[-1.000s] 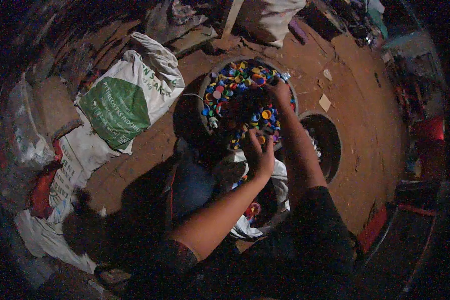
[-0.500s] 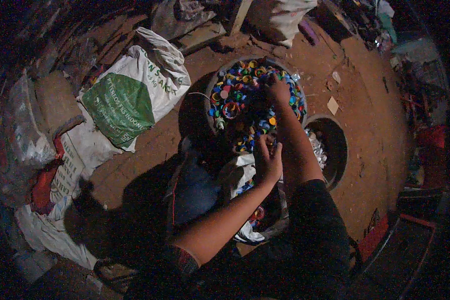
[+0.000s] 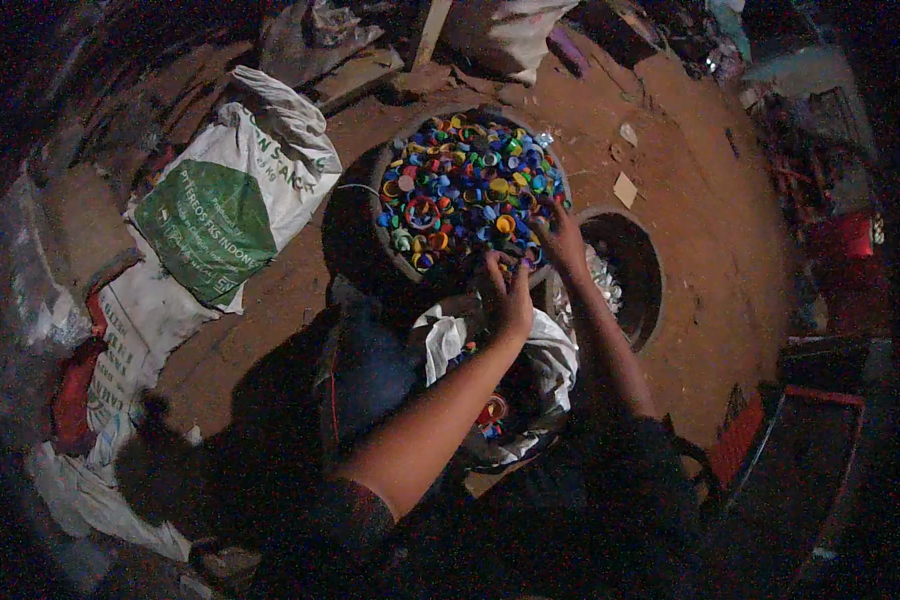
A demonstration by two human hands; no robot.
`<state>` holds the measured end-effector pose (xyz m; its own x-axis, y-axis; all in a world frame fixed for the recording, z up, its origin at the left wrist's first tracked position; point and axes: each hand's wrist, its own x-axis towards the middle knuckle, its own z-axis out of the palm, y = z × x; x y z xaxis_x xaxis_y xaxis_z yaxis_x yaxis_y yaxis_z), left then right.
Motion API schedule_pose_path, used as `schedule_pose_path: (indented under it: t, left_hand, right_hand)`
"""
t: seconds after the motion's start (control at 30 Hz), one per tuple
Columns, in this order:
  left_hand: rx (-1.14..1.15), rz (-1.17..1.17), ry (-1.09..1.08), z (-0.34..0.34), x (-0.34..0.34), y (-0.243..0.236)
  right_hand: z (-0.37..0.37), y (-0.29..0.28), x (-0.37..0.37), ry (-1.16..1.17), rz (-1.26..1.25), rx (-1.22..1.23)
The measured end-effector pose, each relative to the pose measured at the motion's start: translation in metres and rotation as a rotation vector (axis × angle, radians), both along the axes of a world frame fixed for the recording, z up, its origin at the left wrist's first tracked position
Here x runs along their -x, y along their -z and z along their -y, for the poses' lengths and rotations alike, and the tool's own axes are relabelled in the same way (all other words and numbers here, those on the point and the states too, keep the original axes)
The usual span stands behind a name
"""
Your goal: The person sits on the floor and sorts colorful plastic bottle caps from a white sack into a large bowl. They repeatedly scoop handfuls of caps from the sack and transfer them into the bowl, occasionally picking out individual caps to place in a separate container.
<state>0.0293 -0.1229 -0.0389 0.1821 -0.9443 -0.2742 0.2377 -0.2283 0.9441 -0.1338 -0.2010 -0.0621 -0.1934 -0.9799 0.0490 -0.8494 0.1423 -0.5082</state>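
Note:
A round grey tub is heaped with small plastic caps in blue, yellow, red, green and white. My left hand is at its near rim, fingers apart and bent among the caps, with no held piece visible. My right hand reaches the right side of the heap, open with curved fingers touching caps; their tips are partly hidden. Below the tub, a container lined with a white sack holds more caps, partly behind my left forearm. A dark round container with silvery white pieces stands at the right.
A green-and-white sack lies on the left, over flattened sacks and clear plastic. More sacks and boards are at the far side. A pale square scrap lies on the dirt floor. A red-edged dark object is at the lower right.
My right hand has come down from the upper part of the heap to its right side, uncovering the middle. My left hand stays near the rim. The whole view has shifted slightly.

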Motion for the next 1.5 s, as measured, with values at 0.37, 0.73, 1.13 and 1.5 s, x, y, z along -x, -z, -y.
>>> schedule_pose_path:
  t: [0.37,0.73,1.13,1.5]
  left_hand:
    - [-0.064,0.038,0.265,-0.006,0.002,0.012]
    - [0.019,0.643,1.193,-0.038,-0.009,0.125]
    - [-0.167,1.145,1.444,-0.041,-0.017,0.086]
    - [-0.049,1.052,1.48,-0.024,-0.023,0.102]
  right_hand:
    - [-0.273,0.131,0.028,0.57,1.213,-0.439]
    - [-0.293,0.156,-0.054,0.201,0.082,-0.293]
    - [-0.263,0.142,-0.097,-0.098,0.139,-0.602]
    - [-0.261,0.15,-0.134,-0.36,-0.103,-0.449]
